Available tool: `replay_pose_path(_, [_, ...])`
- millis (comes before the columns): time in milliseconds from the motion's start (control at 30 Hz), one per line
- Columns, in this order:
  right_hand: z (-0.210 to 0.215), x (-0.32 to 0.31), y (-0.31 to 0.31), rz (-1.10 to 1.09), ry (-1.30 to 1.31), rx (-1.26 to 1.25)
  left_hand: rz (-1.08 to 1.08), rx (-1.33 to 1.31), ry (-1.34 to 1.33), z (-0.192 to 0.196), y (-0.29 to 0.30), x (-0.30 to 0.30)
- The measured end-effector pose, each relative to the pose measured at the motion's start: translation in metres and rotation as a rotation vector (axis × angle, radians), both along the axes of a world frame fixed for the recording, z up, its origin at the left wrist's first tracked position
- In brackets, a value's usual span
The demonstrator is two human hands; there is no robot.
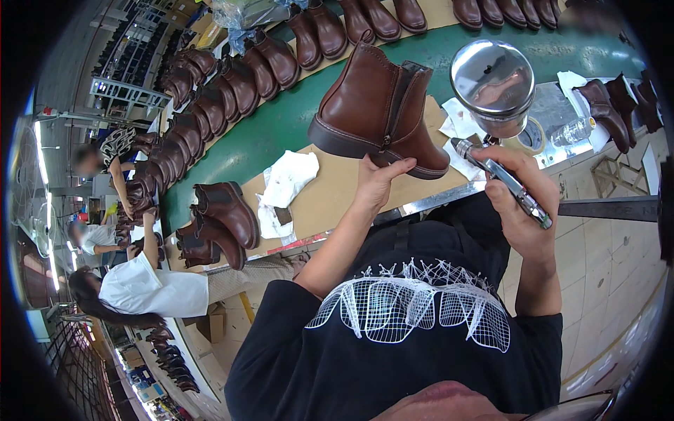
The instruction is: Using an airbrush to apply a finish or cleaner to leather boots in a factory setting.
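My left hand [378, 184] grips a brown leather ankle boot [354, 102] from beneath its sole and holds it above the bench. The boot's side zip faces me, its toe tilted down to the right. In my right hand [530, 217], the fingers wrap round a metal spray gun [507, 179] with a shiny round cup [491, 77] on top. Its nozzle is close to the boot's toe, with a small gap between. A crumpled white cloth [291, 175] lies on the brown board [330, 193] left of my left hand.
Finished-looking brown boots [228, 217] stand at the board's left end. Rows of similar boots [210, 105] line the far side of the green bench [260, 133]. A tape roll [533, 137] and more boots [607, 109] lie to the right. Co-workers, one in a white shirt [158, 284], are at left.
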State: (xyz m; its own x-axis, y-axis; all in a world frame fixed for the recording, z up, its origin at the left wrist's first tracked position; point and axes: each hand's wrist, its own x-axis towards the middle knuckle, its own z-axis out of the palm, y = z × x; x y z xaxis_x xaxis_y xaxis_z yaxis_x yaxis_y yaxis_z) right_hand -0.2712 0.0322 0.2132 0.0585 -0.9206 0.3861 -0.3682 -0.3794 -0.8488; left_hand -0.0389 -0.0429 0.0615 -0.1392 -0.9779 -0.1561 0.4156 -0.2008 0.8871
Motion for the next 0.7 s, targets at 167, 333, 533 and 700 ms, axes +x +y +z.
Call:
replay_pose_path(167, [-0.004,0.004,0.001,0.025,0.013,0.015,0.014,-0.035,0.012,0.002,0.0,-0.001])
replay_pose_path(333, [-0.009,0.007,0.003,0.056,0.051,0.001,0.019,-0.04,0.024,0.007,0.0,-0.006])
replay_pose_path(533, [-0.011,0.011,0.004,0.123,0.059,0.043,0.044,-0.037,-0.028,0.005,-0.003,-0.003])
replay_pose_path(700, [-0.004,0.006,0.002,0.057,-0.025,0.031,0.006,-0.026,-0.047,-0.004,-0.002,0.001])
